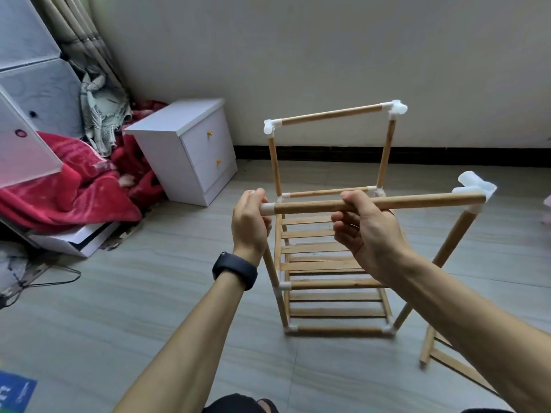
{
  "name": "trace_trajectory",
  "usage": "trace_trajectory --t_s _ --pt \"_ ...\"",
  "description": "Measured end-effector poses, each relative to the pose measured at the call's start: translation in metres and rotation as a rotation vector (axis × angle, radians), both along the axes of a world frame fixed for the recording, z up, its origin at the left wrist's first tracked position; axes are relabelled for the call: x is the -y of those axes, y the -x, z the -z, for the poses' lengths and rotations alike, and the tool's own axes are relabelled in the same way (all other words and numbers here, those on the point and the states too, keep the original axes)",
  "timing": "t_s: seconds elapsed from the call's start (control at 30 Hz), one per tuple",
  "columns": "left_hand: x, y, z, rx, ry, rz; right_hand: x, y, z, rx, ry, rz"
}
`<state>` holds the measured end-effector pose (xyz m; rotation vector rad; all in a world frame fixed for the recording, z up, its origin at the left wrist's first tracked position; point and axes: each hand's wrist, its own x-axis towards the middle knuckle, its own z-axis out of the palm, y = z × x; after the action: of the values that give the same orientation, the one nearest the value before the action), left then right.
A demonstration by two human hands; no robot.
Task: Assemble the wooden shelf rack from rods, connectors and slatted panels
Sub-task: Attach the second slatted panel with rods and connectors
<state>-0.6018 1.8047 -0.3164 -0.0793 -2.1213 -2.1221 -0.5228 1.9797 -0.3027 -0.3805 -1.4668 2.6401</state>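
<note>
A partly built wooden rack (334, 284) stands on the floor, with slatted panels (322, 260) at two levels and white plastic connectors at the joints. Its near top rod (417, 201) runs left to right in front of me. My left hand (250, 225) grips the white connector at that rod's left end. My right hand (366, 228) holds the rod near its middle, fingers curled over it. Another white connector (474, 184) caps the rod's right end. The far top rod (331, 114) sits between two more connectors.
A white two-drawer bedside cabinet (190, 147) stands to the left by the wall. Red blankets (74, 180) and a translucent panel wardrobe (32, 84) fill the left side. Another wooden slatted piece (447, 353) lies on the floor at the right.
</note>
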Motion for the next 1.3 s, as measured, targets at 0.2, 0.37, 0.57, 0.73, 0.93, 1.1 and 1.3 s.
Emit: trace_trajectory --t_s 0.2,0.37,0.57,0.73,0.93,1.1,1.3 --pt "0.006 0.007 0.0 0.003 -0.004 0.01 0.006 0.001 -0.01 -0.02 -0.016 -0.019" --pt "-0.002 0.007 -0.001 -0.08 0.193 -0.143 -0.013 -0.01 -0.013 0.038 -0.068 -0.133" --pt "-0.021 -0.013 -0.022 -0.584 0.672 -0.391 -0.088 -0.067 0.021 0.004 -0.349 0.087" --pt "-0.094 -0.045 -0.051 -0.826 0.911 0.073 -0.149 -0.075 0.02 -0.031 -0.487 0.655" --pt "-0.167 -0.059 -0.054 -0.797 1.188 0.365 -0.157 -0.025 -0.009 -0.019 -0.545 0.275" --pt "-0.167 -0.043 -0.043 -0.734 1.21 0.423 -0.155 -0.01 0.005 -0.077 -0.67 0.23" --pt "-0.165 -0.033 -0.044 -0.722 1.225 0.479 -0.16 -0.008 0.004 -0.071 -0.585 0.28"
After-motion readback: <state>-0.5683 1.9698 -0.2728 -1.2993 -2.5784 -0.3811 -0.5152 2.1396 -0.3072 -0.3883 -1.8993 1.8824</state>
